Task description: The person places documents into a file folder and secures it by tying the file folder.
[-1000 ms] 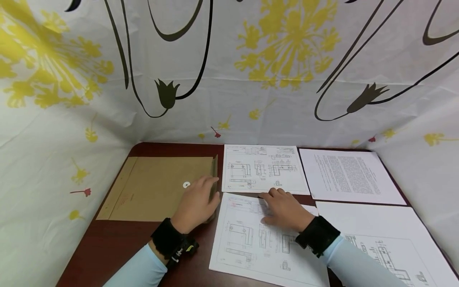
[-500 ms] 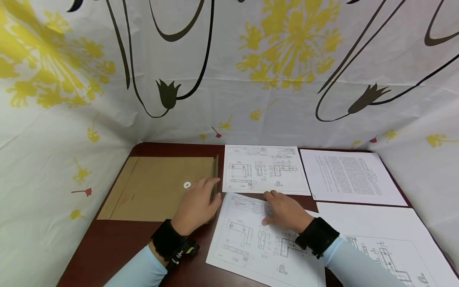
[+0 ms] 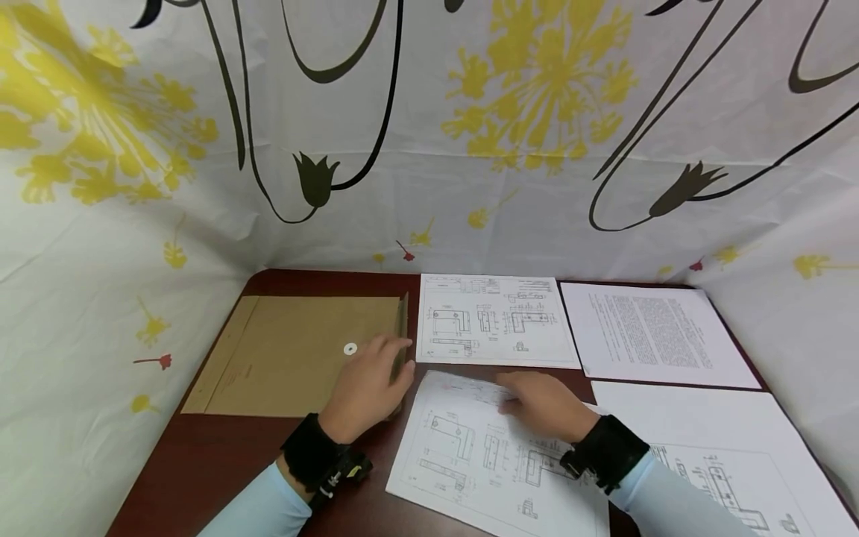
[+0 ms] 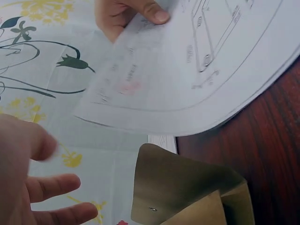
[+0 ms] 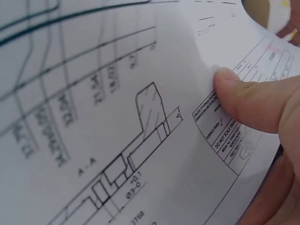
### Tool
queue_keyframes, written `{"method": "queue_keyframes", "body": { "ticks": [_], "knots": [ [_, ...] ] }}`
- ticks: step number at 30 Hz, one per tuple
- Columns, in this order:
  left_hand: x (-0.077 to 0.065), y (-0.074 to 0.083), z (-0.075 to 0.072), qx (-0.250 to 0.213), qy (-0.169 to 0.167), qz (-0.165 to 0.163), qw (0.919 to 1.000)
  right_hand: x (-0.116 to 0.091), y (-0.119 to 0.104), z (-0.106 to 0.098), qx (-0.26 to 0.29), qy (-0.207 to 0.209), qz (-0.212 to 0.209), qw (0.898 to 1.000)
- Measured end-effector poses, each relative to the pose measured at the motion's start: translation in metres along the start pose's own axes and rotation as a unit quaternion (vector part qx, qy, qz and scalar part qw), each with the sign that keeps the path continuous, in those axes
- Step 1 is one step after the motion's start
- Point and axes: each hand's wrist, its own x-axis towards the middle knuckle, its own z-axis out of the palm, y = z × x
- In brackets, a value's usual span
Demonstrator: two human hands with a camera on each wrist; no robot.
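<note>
Drawing sheet (image 3: 476,462) pinched in the right hand (image 3: 546,406), just right of loosely spread left hand (image 3: 365,388)

At the frame's lower centre, the right hand (image 3: 546,407) now sits slightly lower, its gripped drawing sheet (image 3: 496,466) turned slightly clockwise.
</note>
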Motion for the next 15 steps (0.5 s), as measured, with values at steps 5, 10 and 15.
{"method": "queue_keyframes", "body": {
  "ticks": [5,10,15],
  "knots": [
    [0.001,0.000,0.000,-0.017,0.001,0.009,0.9998,-0.007,0.006,-0.010,0.074,-0.005,0.022,0.997],
    [0.002,0.002,-0.002,-0.035,0.007,0.012,0.9993,-0.016,0.013,-0.024,0.202,-0.015,0.047,0.978],
    [0.004,0.002,-0.003,-0.070,0.025,0.018,0.9970,-0.024,0.024,-0.036,0.306,-0.007,0.050,0.951]
  ]
}}
